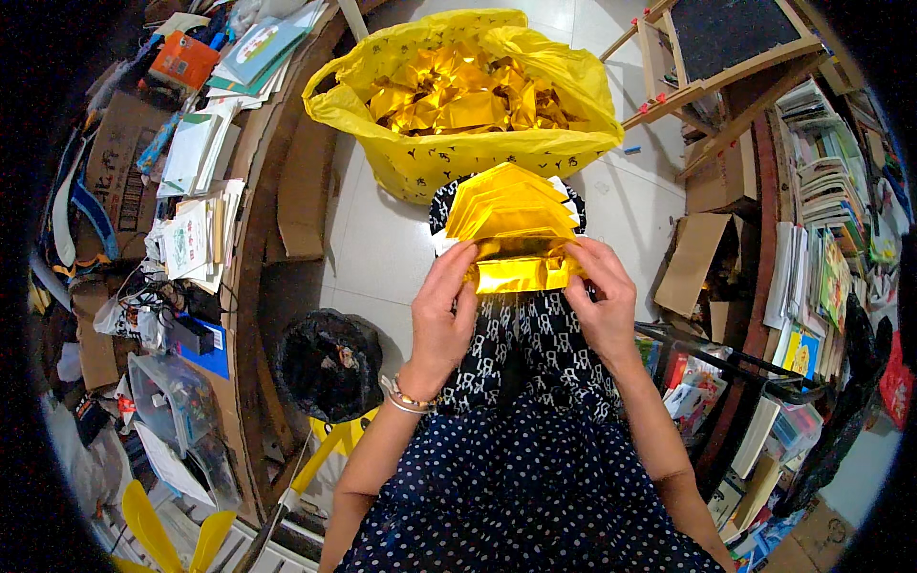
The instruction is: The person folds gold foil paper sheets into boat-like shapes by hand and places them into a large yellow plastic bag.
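A partly folded piece of gold foil paper (526, 276) spans the space between my two hands, above my lap. My left hand (445, 294) pinches its left end between thumb and fingers. At the other end, my right hand (600, 290) grips it in the same way. Just beyond lies a fanned stack of folded gold foil papers (509, 197), resting on my knees in black-and-white patterned trousers (501, 336). White edges show along the stack's sides. Past my knees, a yellow plastic bag (458, 147) stands open on the floor, filled with folded gold foil pieces (466, 93).
A black-lined waste bin (329, 365) stands at my left, beside a table edge (247, 215) loaded with books and papers (193, 236). To the right are cardboard boxes (695, 265) and shelves of books (824, 193). A wooden easel with a blackboard (731, 36) stands at the far right.
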Motion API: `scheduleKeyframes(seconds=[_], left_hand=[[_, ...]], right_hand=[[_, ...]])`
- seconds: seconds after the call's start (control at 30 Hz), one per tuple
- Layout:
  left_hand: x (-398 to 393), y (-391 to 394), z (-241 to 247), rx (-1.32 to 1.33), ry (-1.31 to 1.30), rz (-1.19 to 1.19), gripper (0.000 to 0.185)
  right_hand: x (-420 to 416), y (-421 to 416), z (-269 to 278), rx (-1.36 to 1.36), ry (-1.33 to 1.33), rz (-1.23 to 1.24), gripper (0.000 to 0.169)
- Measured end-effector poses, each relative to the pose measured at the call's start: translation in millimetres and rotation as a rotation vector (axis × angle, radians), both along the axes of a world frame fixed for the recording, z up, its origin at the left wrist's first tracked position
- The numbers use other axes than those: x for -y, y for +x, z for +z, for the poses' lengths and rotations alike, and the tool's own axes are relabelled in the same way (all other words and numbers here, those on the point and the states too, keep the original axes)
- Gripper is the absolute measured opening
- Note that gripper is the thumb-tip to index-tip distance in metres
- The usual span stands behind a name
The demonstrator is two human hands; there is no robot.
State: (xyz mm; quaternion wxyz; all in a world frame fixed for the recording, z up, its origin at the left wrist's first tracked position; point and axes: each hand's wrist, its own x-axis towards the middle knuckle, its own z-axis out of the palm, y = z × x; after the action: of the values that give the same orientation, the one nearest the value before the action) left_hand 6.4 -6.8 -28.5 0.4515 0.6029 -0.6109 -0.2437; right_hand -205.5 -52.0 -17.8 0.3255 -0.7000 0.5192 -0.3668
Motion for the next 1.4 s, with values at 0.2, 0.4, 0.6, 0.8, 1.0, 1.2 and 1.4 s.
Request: scheduleKeyframes(seconds=[0.2, 0.4, 0.6, 0.8, 1.0, 1.2, 1.4], left_hand=[[10.7, 3.7, -1.2, -0.066, 0.015, -0.041, 0.042], [3.7, -1.4, 4.9, -0.134, 0.139, -0.091, 0.05], [1.4, -7.9, 5.6, -0.113, 0.118, -0.123, 0.048], [8.1, 0.4, 9.0, -0.1, 0.1, -0.096, 0.054], [-7.4, 4.7, 8.5, 0.031, -0.076, -0.077, 0.048], [-22.0, 5.2, 5.4, 0.14, -0.252, -0.125, 0.047], [-13.5, 15.7, -1.2, 0.237, -0.37, -0.076, 0.047]], right_hand=[[-1.3, -0.9, 13.8, -0.086, 0.047, 0.071, 0.048], [2.1, -4.9, 21.4, -0.097, 0.116, 0.071, 0.057], [1.8, -2.8, 20.0, -0.12, 0.064, 0.063, 0.057], [0.4, -4.7, 23.9, -0.126, 0.043, 0.094, 0.056], [-3.6, -11.0, 26.2, -0.155, -0.013, -0.003, 0.043], [-8.8, -7.2, 21.1, -0.208, -0.363, 0.141, 0.016], [-10.6, -12.4, 9.6, -0.129, -0.255, 0.093, 0.042]])
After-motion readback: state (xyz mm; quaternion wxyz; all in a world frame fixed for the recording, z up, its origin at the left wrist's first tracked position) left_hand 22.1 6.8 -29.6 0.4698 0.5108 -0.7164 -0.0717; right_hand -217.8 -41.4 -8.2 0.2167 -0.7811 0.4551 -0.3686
